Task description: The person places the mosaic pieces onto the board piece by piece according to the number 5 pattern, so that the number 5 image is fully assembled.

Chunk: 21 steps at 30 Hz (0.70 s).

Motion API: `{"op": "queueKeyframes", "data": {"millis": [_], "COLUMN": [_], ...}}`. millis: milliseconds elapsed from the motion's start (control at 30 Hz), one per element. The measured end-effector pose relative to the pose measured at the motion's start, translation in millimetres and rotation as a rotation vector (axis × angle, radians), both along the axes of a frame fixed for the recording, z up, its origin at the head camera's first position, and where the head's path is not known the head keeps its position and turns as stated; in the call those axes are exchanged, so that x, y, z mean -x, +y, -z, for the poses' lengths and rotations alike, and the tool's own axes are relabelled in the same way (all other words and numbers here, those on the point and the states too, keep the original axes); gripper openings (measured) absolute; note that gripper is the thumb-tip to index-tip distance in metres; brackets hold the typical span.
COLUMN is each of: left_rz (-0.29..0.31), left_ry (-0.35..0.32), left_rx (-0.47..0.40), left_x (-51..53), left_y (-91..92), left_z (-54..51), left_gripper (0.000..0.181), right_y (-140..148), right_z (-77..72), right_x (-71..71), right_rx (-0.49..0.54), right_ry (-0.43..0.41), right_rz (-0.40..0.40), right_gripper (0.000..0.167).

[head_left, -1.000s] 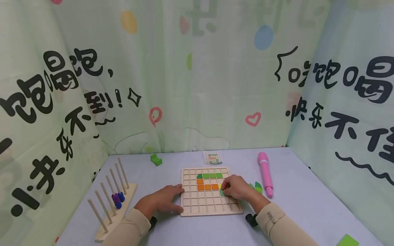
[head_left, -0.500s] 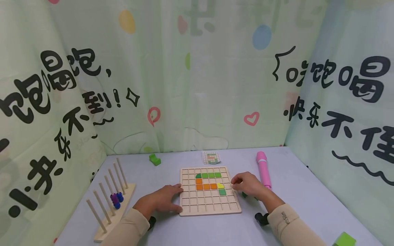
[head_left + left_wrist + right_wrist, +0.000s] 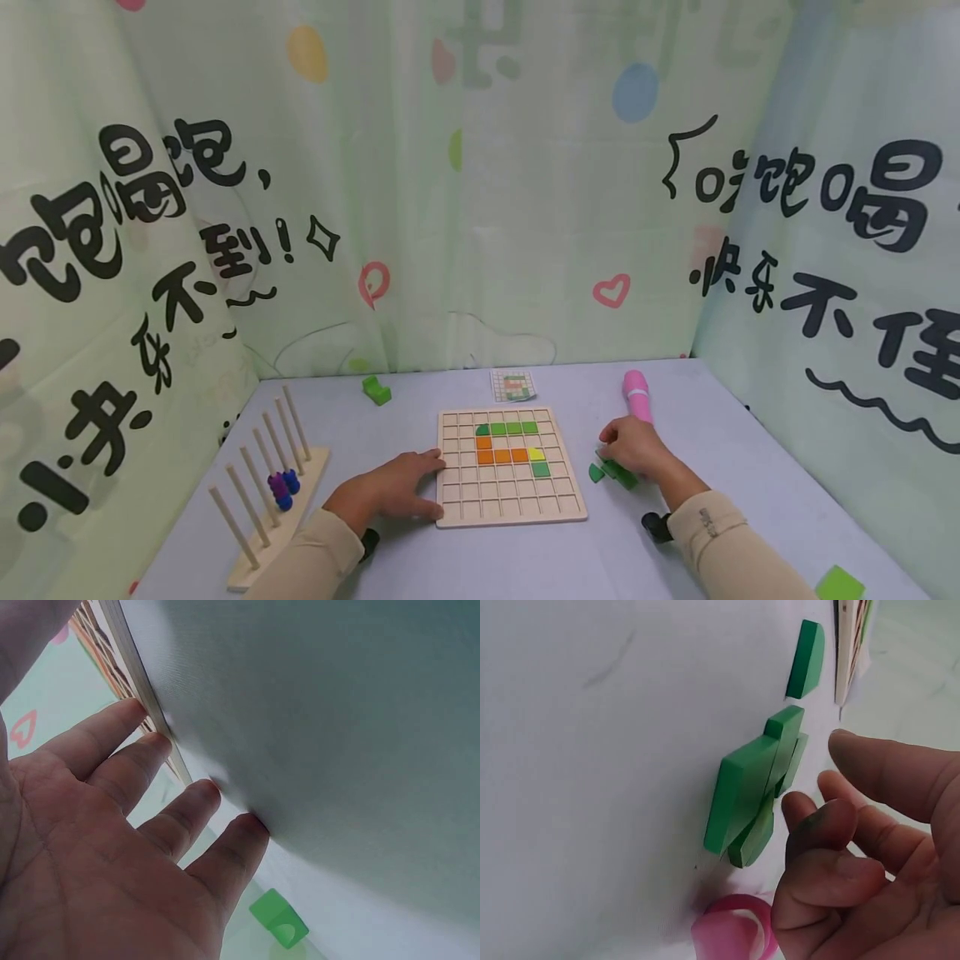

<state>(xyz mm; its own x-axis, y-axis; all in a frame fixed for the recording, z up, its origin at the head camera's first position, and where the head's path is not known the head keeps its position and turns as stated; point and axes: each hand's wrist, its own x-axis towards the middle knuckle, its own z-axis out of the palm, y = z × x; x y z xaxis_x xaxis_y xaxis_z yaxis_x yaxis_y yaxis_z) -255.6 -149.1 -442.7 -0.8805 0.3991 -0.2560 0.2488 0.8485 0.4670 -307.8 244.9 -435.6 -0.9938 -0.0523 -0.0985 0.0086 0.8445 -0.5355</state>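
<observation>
Head view: grid board (image 3: 517, 504) is lying flat mid-table (image 3: 450, 567). Its cells are holding a row of lt-green tiles (image 3: 513, 428) w/ a dk-green corner tile (image 3: 482, 430) at the row's L end; orange tiles (image 3: 502, 456) are sitting below, w/ a yellow tile (image 3: 536, 454) at their R end and a green tile (image 3: 541, 469) under it. L hand (image 3: 393, 486) is resting at the board's L edge, thumb & fingers spread. R hand (image 3: 636, 446) is hovering over green pieces (image 3: 618, 475) R of the board, partly covering a pink stick (image 3: 639, 404). A pattern card (image 3: 513, 386) is lying behind the board; a peg stand (image 3: 318, 462) w/ beads (image 3: 282, 487) is standing far L.

L wrist view: L fingers are spreading apart, the two upper fingertips (image 3: 136, 712) touching the board's side; a green block (image 3: 281, 919) is lying beyond.

R wrist view: R thumb (image 3: 892, 769) is standing apart from loosely bent fingers. Green pieces are lying clustered just beside; fingertip contact: can't tell. One loose green piece (image 3: 805, 660) is lying nearer the board.
</observation>
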Motion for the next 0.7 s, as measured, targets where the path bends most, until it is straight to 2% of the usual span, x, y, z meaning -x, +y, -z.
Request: {"op": "queueKeyframes", "data": {"millis": [333, 500, 700], "left_rz": [0.012, 0.019, 0.008], "left_ry": [0.001, 0.006, 0.0], "left_rx": [0.011, 0.012, 0.003], "left_x": [-0.4, -0.3, -1.0], "left_y": [0.2, -0.2, 0.1], "left_z": [-0.2, -0.6, -1.5], "left_gripper": [0.074, 0.073, 0.073], "right_y": [-10, -10, -13], "right_z": [0.4, -1.1, 0.3], "right_x": [2.2, 2.1, 4.2], "right_rx": [-0.134, -0.143, -0.124], "right_ry": [-0.029, -0.032, 0.001], "right_rz": [0.034, 0.054, 0.014], "right_gripper": [0.023, 0.021, 0.014]}}
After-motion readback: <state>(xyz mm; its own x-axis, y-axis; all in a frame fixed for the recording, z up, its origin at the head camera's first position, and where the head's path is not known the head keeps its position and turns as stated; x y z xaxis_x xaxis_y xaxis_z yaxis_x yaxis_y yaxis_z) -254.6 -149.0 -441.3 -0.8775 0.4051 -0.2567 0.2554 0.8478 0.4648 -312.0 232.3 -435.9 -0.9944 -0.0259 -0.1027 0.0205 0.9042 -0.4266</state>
